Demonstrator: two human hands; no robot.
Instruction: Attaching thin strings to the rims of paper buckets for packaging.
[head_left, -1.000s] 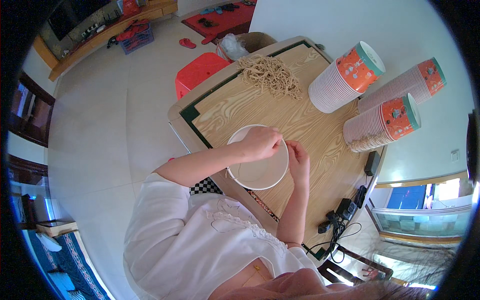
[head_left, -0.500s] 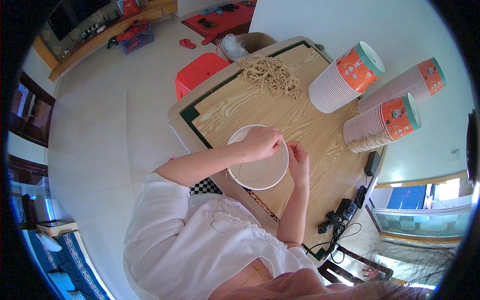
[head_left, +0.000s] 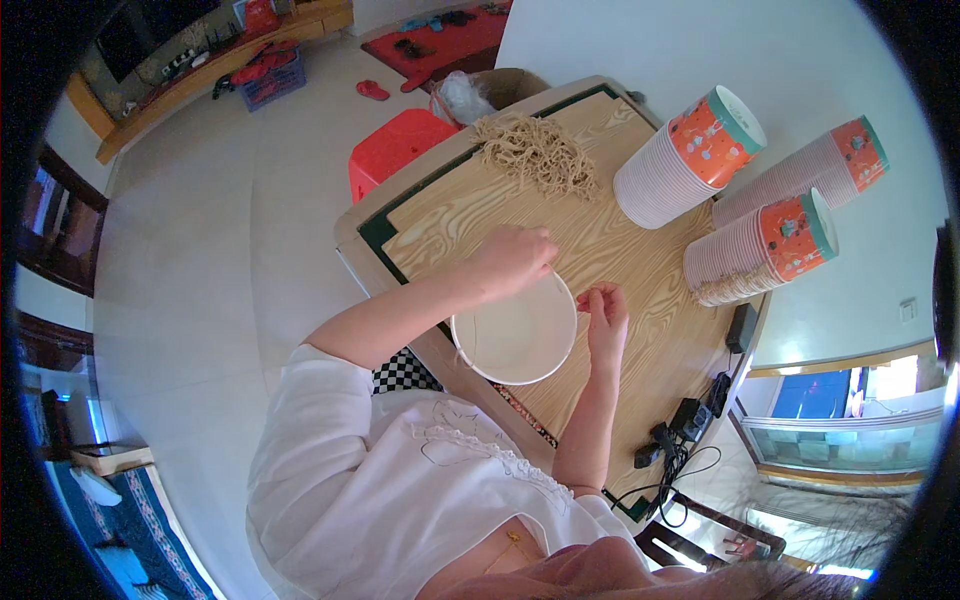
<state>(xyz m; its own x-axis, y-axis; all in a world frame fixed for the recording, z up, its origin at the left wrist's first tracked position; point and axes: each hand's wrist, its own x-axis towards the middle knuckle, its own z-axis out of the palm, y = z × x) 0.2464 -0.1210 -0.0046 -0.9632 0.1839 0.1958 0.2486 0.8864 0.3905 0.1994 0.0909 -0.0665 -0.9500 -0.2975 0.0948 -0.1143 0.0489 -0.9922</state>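
A white paper bucket [head_left: 515,345] stands at the near edge of the table in front of me, its mouth facing up. At its left rim a thin beige cord [head_left: 459,352] shows. My left hand [head_left: 515,260] is closed just above the far rim, fingertips pinched; whatever they hold is too small to make out. Just past the right rim, my right hand [head_left: 605,308] has thumb and fingertips pressed together, the thing between them unclear. Farther back on the table lies a tangled pile of beige cords [head_left: 537,155].
Nested stacks of orange-and-teal paper buckets [head_left: 690,160] stand or lean at the right, one stack [head_left: 760,250] with cords along its side. Black adapters and cables [head_left: 680,430] lie at the right edge. A red stool [head_left: 400,145] stands beyond the table's left side.
My left hand has lifted slightly away from the bucket, up and to the left, uncovering its far rim. My right hand has shifted slightly right, and the gap between the hands has widened.
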